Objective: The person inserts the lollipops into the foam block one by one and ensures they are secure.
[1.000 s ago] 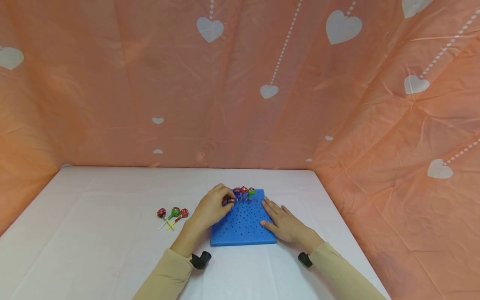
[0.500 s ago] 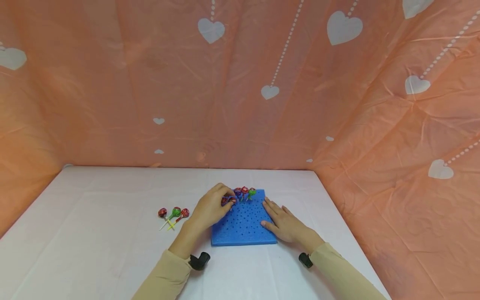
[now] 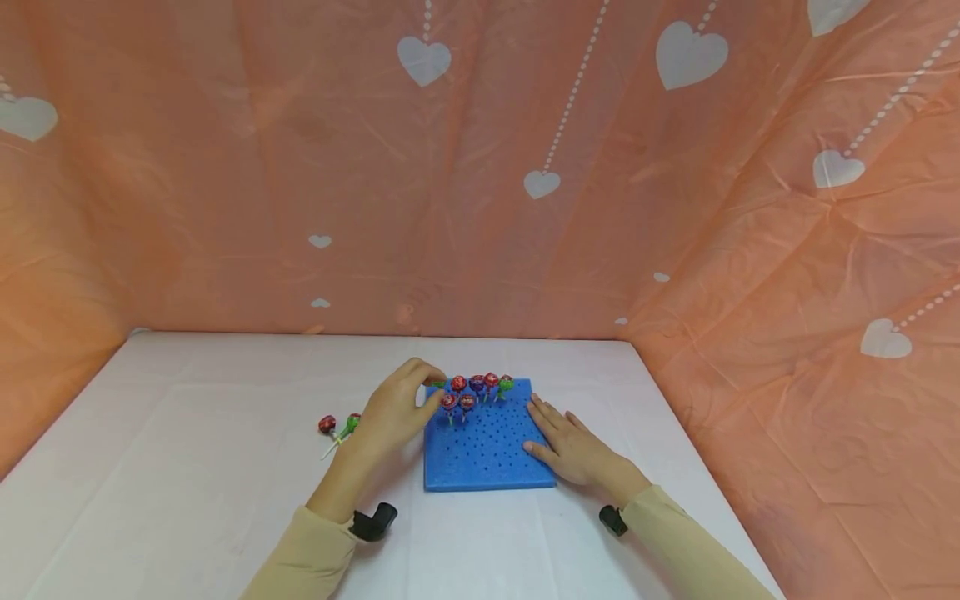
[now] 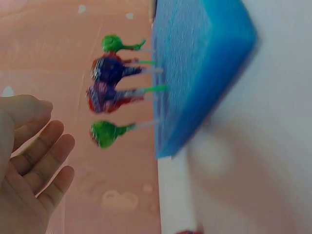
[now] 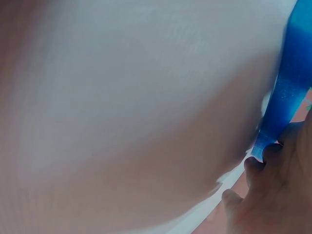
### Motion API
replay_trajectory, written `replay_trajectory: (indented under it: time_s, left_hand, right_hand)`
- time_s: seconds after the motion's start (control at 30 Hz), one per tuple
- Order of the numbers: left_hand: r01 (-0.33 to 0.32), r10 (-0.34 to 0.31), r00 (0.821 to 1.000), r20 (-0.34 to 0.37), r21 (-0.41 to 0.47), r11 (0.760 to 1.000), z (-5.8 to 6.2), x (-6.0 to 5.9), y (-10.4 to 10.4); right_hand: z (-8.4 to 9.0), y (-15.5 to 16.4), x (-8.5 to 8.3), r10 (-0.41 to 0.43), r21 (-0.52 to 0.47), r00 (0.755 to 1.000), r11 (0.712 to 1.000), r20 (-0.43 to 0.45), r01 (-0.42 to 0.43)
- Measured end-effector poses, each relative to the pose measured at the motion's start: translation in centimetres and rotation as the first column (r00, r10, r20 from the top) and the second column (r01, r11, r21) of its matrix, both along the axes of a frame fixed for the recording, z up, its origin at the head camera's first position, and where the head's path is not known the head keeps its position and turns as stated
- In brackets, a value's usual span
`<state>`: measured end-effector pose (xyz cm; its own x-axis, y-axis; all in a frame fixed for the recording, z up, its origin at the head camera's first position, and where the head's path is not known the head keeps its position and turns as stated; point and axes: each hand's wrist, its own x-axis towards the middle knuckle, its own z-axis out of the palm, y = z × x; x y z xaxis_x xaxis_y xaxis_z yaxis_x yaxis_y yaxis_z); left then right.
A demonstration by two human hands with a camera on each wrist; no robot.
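While the head view shows both hands at once, each wrist view shows only its own. From above, the left hand (image 3: 393,408) hangs by the far left corner of the blue foam board (image 3: 487,454), fingers loose, holding nothing. Its wrist view shows those fingers (image 4: 41,161) spread, a little apart from the lollipops (image 4: 114,92) standing in the board, seen sideways. The right hand (image 3: 573,450) lies flat on the board's right edge. Its wrist view is blurry, with fingertips (image 5: 265,168) touching the blue edge (image 5: 290,87). Left of the left hand, loose lollipops (image 3: 337,425) lie on the white table (image 3: 187,467), partly hidden behind that hand.
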<state>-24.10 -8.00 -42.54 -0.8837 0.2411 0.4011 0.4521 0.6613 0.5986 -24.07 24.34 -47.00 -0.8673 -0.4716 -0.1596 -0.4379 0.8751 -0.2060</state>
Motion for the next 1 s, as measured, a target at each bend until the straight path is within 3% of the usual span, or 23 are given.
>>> replay_trajectory:
  time_s: [0.33, 0.83, 1.0]
  left_hand:
    - [-0.061, 0.061, 0.995, -0.075, -0.006, 0.998, -0.1, 0.2, -3.9]
    - [-0.119, 0.12, 0.993, 0.013, -0.063, 0.991, -0.8, 1.3, -11.0]
    - [-0.097, 0.105, 0.992, 0.075, -0.096, 0.991, -1.6, 1.1, -13.4]
  right_hand:
    - [-0.1, 0.0, 0.0, -0.007, 0.004, 1.0, 1.0, 0.006, 0.007]
    - [-0.1, -0.1, -0.1, -0.02, 0.003, 1.0, 1.0, 0.019, 0.02]
    - [-0.1, -0.1, -0.2, -0.025, 0.004, 1.0, 1.0, 0.018, 0.025]
